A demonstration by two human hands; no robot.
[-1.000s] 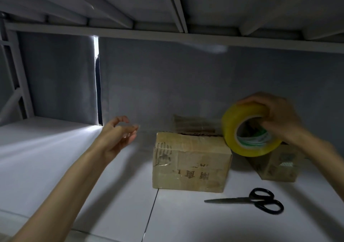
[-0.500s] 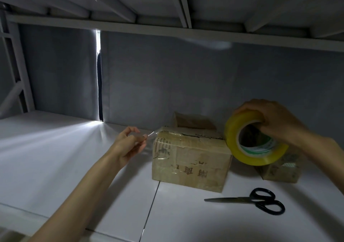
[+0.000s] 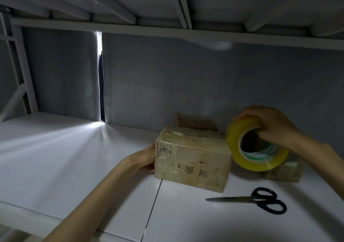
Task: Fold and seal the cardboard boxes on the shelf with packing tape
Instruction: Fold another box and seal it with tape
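From the head camera, a cardboard box point(image 3: 193, 159) sits on a white shelf point(image 3: 74, 159), roughly in the middle of the view, just in front of the grey back wall point(image 3: 186, 85). Its top and left end are already covered with glossy clear tape, and printed characters show upside down along its front face. One flap stands up at the back of the box.

The left hand point(image 3: 144, 159) lies against the left end of the box, palm to the cardboard, fingers reaching behind the edge where they are hidden; whether they curl round the corner or lie straight cannot be told.

The right hand point(image 3: 270, 128) holds a large roll of yellow packing tape point(image 3: 255, 146) in the air just right of the box's upper right corner. The fingers are hooked through the core and the thumb side wraps the outer rim, so the hand is clamped on the roll. The roll's edge is touching or nearly touching the box's top right corner.

Behind and below the roll, a second, smaller cardboard box point(image 3: 283, 173) rests on the shelf, mostly hidden by the roll and the wrist.

A pair of black-handled scissors point(image 3: 251, 200) lies flat on the shelf in front of the boxes, blades closed and pointing left, apart from both boxes.

A narrow bright gap point(image 3: 99, 74) in the back wall throws light across the shelf's left part.
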